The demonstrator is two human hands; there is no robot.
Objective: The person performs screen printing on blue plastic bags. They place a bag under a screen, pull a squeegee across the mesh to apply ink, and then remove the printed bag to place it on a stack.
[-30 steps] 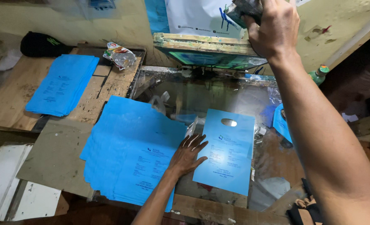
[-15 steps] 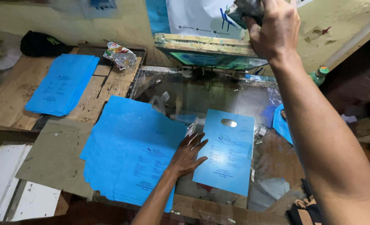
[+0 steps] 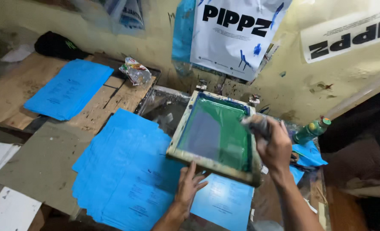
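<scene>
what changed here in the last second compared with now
The screen frame has swung down over the blue bag; the right hand came down with it, gripping a squeegee handle. The left hand stays on the bag. Both blue stacks are unmoved.

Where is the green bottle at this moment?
In the head view, the green bottle lies tilted at the right side, against the yellowish wall, just right of the right hand and above loose blue sheets.

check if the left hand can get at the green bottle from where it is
Probably not: the left hand rests on the blue sheet, and the screen frame and right hand stand between it and the green bottle.
</scene>
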